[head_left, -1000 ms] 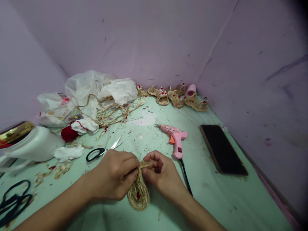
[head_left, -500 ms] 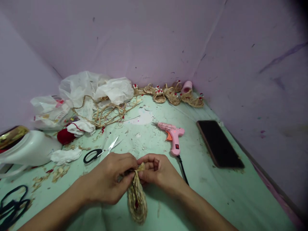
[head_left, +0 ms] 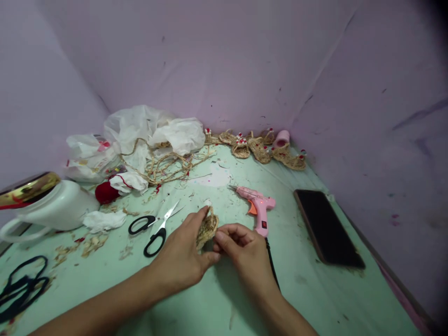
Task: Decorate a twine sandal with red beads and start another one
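Observation:
My left hand point(head_left: 184, 259) is closed round a small woven jute sole point(head_left: 207, 227) and holds it up on edge above the green table point(head_left: 315, 294). My right hand point(head_left: 245, 252) pinches at the sole's lower right edge with thumb and fingers. Most of the sole is hidden behind my left fingers. The black-handled scissors point(head_left: 154, 228) lie just left of my left hand. A pink glue gun point(head_left: 257, 209) lies just beyond my right hand, its black cord running back under my right wrist.
A dark phone point(head_left: 327, 228) lies at the right by the wall. Several finished jute sandals point(head_left: 261, 149) line the back wall. White plastic bags point(head_left: 150, 133), tangled jute cord point(head_left: 164, 168), a red ball point(head_left: 105, 192), a white jar point(head_left: 49, 210) and black cord point(head_left: 19, 287) fill the left.
The jute sole has been lifted from lying flat toward me to standing on edge in my left hand, farther from me. Both hands moved up the table, and the scissors now show fully.

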A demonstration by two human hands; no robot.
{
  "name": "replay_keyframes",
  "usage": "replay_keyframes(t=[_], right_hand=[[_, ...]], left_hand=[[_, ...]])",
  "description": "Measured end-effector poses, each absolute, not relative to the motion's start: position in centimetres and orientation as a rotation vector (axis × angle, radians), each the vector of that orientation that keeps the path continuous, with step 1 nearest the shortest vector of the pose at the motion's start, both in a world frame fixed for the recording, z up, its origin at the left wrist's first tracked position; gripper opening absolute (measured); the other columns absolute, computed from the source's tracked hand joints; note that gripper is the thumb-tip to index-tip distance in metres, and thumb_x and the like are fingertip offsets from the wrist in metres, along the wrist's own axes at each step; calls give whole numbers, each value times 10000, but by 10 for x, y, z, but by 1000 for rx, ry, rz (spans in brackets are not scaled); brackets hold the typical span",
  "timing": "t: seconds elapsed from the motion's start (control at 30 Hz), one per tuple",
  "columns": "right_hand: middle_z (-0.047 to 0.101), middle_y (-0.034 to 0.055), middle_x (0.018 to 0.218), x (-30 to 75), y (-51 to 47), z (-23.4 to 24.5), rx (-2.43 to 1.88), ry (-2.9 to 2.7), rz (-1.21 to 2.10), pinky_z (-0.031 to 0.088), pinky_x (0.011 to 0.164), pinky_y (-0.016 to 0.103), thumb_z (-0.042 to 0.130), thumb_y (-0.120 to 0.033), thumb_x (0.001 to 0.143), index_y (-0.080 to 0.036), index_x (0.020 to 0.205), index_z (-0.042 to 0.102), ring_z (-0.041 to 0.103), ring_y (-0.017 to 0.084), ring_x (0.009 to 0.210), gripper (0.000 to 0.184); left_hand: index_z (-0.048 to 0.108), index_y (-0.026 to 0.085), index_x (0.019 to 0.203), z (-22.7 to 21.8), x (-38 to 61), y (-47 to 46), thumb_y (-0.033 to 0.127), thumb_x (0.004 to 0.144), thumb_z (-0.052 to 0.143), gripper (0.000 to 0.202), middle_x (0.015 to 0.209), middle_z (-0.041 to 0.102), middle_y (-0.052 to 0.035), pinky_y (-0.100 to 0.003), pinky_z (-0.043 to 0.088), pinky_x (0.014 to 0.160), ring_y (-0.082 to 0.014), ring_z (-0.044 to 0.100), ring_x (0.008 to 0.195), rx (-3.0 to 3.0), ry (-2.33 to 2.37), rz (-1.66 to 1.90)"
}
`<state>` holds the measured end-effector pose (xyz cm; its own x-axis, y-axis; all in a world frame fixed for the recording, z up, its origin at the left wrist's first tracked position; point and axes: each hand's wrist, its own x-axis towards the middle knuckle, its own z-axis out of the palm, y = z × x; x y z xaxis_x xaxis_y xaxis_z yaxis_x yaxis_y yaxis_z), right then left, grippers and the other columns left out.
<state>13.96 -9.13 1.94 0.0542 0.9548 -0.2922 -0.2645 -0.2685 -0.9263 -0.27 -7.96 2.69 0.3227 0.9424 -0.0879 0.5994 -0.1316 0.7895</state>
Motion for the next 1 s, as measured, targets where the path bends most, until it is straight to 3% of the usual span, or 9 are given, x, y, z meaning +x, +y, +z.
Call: replay_keyframes(t=[0.13,0.53,0.8,1.0], right_hand=[[567,-27,521,140,-93,18,-1232,-1044,1382,406,503,204,605,-177,689,-138,658,637,505,91,498,59],[515,-8,627,164,-88,24,-1043,-1712,1179,348,552,226,506,-130,786,-167,688,600,483,119,598,141],[528,-7,659,174,-85,32,-840,-1781,1471,348,553,224,513,-152,787,-175,698,619,478,115,592,140],[545,-13,641,171,-84,24,-912,-1493,1622,369,554,227,569,-227,752,-176,727,616,487,114,587,74]], left_hand=[[350,136,1311,29,-4,-77,277,681,619,699,1190,499,-121,-386,328,977,-259,455,1108,1806,1367,549],[565,157,1086,48,-21,-62,244,636,606,460,988,601,-27,-283,410,766,-213,522,887,1622,864,344],[593,178,1065,53,-28,-50,265,617,654,461,1008,588,-7,-274,381,800,-209,502,915,1655,599,162],[555,197,1116,52,-26,-53,207,628,613,491,1000,594,-4,-277,408,770,-206,529,898,1693,767,198]])
